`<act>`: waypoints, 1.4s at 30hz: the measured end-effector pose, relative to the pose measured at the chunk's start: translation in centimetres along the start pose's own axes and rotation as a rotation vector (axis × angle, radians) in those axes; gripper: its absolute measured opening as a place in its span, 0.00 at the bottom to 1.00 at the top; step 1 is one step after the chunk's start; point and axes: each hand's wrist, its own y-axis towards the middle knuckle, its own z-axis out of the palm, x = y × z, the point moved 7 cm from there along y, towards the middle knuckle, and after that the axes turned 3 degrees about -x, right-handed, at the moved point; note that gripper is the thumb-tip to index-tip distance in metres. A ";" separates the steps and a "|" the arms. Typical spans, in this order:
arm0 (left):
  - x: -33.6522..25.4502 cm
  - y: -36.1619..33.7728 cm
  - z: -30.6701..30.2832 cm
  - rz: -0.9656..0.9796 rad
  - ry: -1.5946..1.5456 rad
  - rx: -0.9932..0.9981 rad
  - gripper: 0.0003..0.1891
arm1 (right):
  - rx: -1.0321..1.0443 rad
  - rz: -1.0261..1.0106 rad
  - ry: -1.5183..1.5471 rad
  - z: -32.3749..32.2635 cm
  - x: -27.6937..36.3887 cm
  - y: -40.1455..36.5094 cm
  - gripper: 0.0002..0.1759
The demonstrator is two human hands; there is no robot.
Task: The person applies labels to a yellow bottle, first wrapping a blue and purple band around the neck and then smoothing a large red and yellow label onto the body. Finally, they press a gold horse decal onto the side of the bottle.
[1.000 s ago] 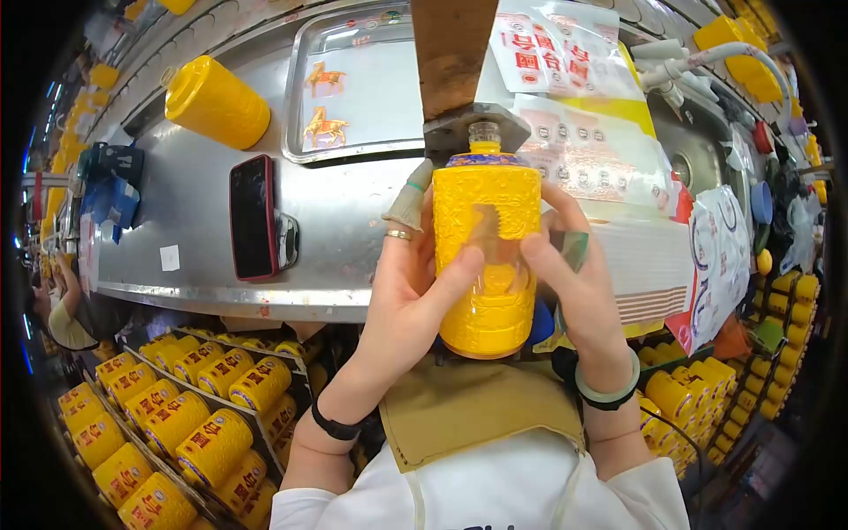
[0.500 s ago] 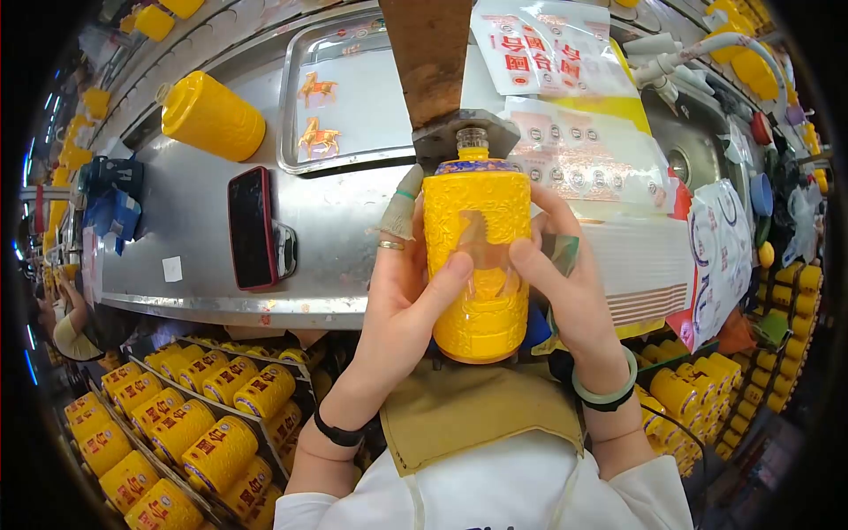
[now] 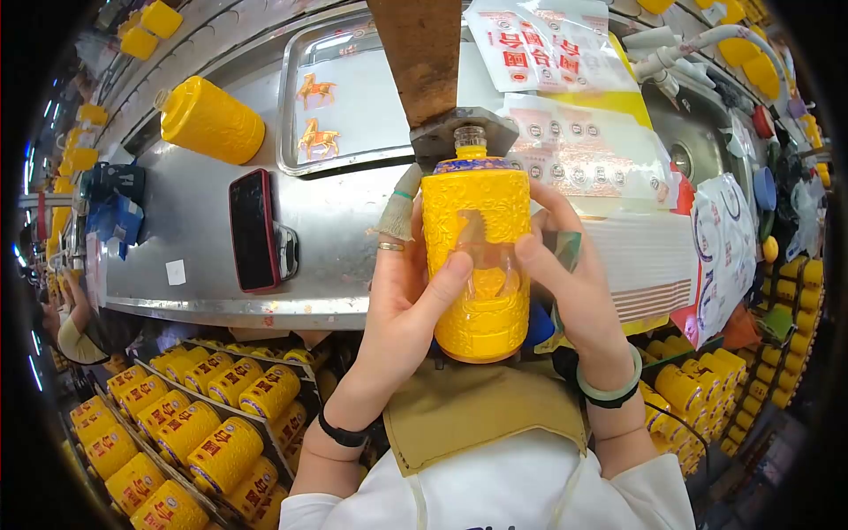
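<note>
A yellow embossed bottle (image 3: pixel 477 318) with a blue patterned shoulder and clear glass neck is held upright between both hands, its neck at a metal bracket (image 3: pixel 465 132). On its front lies a translucent horse decal (image 3: pixel 488 256). My left hand (image 3: pixel 402 283) wraps the bottle's left side, thumb on the decal's left edge; its index finger wears a fabric cover. My right hand (image 3: pixel 570 274) grips the right side, thumb at the decal's right edge, with a clear greenish film piece (image 3: pixel 563 251) by the fingers.
A metal tray (image 3: pixel 287 132) holds two horse decals. Left of it lies another yellow bottle (image 3: pixel 212 119), with a phone (image 3: pixel 253 230) below. Printed sheets (image 3: pixel 587 159) are at the right, beside a sink (image 3: pixel 693 146). Crates of yellow bottles (image 3: pixel 221 450) stand below. A person (image 3: pixel 75 322) is far left.
The camera view has shifted slightly. Both hands stay on the bottle with the thumbs at the decal; the right thumb has moved up a little.
</note>
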 end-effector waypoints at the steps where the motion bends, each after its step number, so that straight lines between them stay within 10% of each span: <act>1: 0.0 0.0 0.0 -0.008 0.000 -0.007 0.39 | 0.004 0.002 0.006 0.1 0.1 0.0 0.33; 32: -0.2 0.3 -0.2 0.018 -0.031 -0.033 0.41 | 0.044 0.031 -0.106 -2.1 1.4 0.5 0.30; 42: -0.1 0.1 -0.2 0.118 0.116 -0.037 0.43 | 0.221 -0.707 -0.922 4.6 12.7 0.5 0.17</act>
